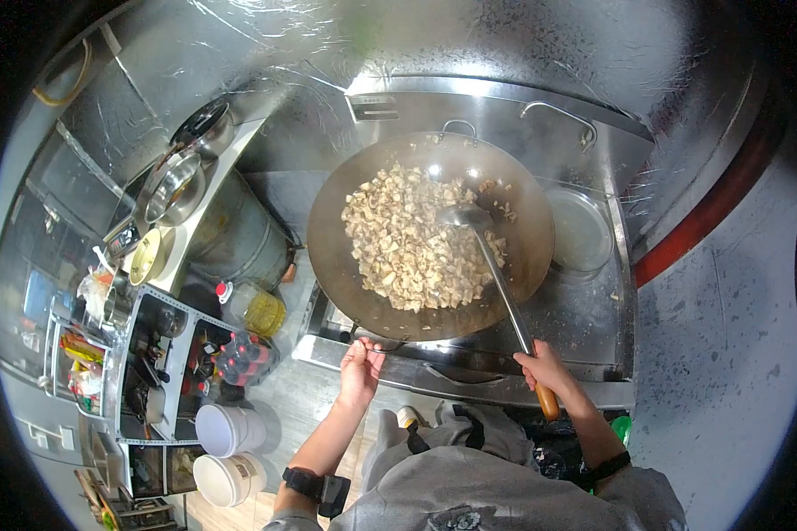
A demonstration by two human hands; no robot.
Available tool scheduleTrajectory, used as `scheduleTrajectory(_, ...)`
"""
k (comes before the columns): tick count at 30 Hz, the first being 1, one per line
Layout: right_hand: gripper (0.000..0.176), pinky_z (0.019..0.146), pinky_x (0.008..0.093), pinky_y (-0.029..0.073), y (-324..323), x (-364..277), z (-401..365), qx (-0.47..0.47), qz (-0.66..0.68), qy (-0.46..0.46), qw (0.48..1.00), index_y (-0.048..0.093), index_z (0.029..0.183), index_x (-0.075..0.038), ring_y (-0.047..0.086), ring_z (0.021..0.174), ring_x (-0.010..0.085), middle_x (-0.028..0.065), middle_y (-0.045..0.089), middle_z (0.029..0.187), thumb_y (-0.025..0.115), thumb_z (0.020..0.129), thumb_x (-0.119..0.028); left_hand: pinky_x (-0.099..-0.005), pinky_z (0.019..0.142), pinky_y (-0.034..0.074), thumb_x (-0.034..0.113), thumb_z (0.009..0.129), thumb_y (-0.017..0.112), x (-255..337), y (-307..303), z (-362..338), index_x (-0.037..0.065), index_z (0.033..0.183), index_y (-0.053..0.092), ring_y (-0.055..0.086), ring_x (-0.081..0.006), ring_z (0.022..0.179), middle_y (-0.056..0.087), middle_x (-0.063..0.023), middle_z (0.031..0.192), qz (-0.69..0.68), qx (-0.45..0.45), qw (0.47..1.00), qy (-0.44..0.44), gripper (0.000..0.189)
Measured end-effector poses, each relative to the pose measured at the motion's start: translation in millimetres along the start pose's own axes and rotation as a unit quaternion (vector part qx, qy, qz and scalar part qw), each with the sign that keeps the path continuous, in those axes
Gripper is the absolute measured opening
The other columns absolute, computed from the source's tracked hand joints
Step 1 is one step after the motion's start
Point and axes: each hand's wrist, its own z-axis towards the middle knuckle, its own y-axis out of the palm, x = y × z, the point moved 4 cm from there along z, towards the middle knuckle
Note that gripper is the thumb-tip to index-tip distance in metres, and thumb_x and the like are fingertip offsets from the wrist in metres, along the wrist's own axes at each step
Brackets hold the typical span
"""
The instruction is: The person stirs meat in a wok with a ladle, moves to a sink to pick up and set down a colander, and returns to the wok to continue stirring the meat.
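A large wok (328,257) on the steel stove holds a heap of small pale brown chopped pieces (407,234). My right hand (547,370) is wrapped round the wooden handle of a long metal ladle (498,274), whose bowl rests among the pieces at the right of the heap. At the near left edge of the wok, my left hand (361,365) has its fingers closed on the thin wire wok handle (383,348). The hidden undersides of my left fingers cannot be made out.
Right of the wok is a round basin (580,232) in the stove top, with a tap (562,113) behind. Metal bowls (175,188) stand on a left counter. An oil bottle (261,310), dark bottles (242,357) and white buckets (228,431) stand on the left.
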Motion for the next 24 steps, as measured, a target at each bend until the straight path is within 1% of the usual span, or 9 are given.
scheduleTrajectory(8,0.023,0.031,0.0272,0.04,0.9,5.1,2.2,-0.002,0.016,0.001,1.0,0.039,0.073,-0.005,0.046,0.036,0.0108,0.002,0.045,0.049,0.057,0.08,-0.018,-0.0268,0.071,0.05,0.023,0.085,0.05,-0.6,-3.3,1.2,0.009,0.087,0.054,0.057,-0.013,0.079,0.057,0.0014,0.078,0.002,0.0,1.0,0.0,0.014)
scheduleTrajectory(10,0.024,0.031,0.0279,0.039,0.8,3.8,2.5,0.029,-0.041,-0.021,0.999,0.039,0.073,-0.004,0.047,0.036,0.0123,0.0031,0.045,0.049,0.057,0.08,-0.017,-0.0268,0.071,0.05,0.023,0.085,0.05,-0.5,-3.0,1.3,0.009,0.087,0.054,0.057,-0.013,0.079,0.057,0.0014,0.079,-0.001,-0.011,1.0,0.001,0.014)
scheduleTrajectory(14,0.023,0.031,0.0285,0.04,-0.7,6.1,6.0,0.036,-0.045,-0.023,0.998,0.039,0.073,-0.003,0.048,0.036,0.0136,0.004,0.046,0.048,0.057,0.08,-0.016,-0.0269,0.071,0.05,0.022,0.085,0.05,-1.0,-3.4,1.3,0.009,0.088,0.054,0.057,-0.0128,0.079,0.057,0.0014,0.079,-0.004,-0.006,1.0,-0.001,0.014)
scheduleTrajectory(16,0.018,0.031,0.0273,0.039,-0.2,5.7,6.5,0.018,-0.029,-0.026,0.999,0.04,0.077,-0.004,0.046,0.035,0.0118,0.0027,0.045,0.05,0.055,0.081,-0.013,-0.0248,0.069,0.05,0.025,0.084,0.052,-1.3,-3.0,1.2,0.011,0.088,0.053,0.057,-0.0104,0.078,0.056,0.0038,0.078,0.009,-0.007,1.0,-0.001,0.015)
scheduleTrajectory(19,0.022,0.031,0.0291,0.04,2.1,4.1,4.9,0.012,0.0,-0.026,1.0,0.039,0.073,-0.003,0.048,0.036,0.0137,0.0036,0.047,0.049,0.056,0.08,-0.016,-0.0271,0.071,0.05,0.022,0.085,0.05,-1.0,-3.1,1.2,0.009,0.088,0.054,0.057,-0.0125,0.078,0.057,0.0014,0.079,-0.007,-0.012,1.0,0.001,0.014)
scheduleTrajectory(24,0.022,0.032,0.0287,0.04,4.0,0.7,1.9,0.019,0.004,-0.001,1.0,0.04,0.073,-0.004,0.048,0.037,0.0132,0.0034,0.047,0.05,0.056,0.081,-0.016,-0.027,0.071,0.05,0.022,0.085,0.05,-0.8,-3.8,1.6,0.009,0.087,0.053,0.057,-0.0127,0.078,0.057,0.0011,0.079,-0.005,-0.003,1.0,0.0,0.014)
